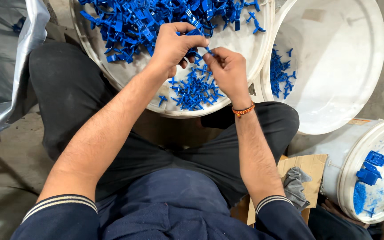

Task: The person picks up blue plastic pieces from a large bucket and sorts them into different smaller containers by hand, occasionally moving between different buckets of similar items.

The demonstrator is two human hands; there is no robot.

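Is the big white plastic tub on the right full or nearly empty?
Nearly empty: the big white plastic tub holds only a few small blue plastic pieces by its left wall.

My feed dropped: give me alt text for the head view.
Left hand and right hand together pinch a small blue plastic piece over a white tub of blue parts. A second tub stands to its right.

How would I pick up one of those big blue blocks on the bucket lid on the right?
Best guess: come straight down from above and pinch a blue block across its two long flat sides. It lies flat on the lid, its top is bare, and blue powder sits beside it, not on it.
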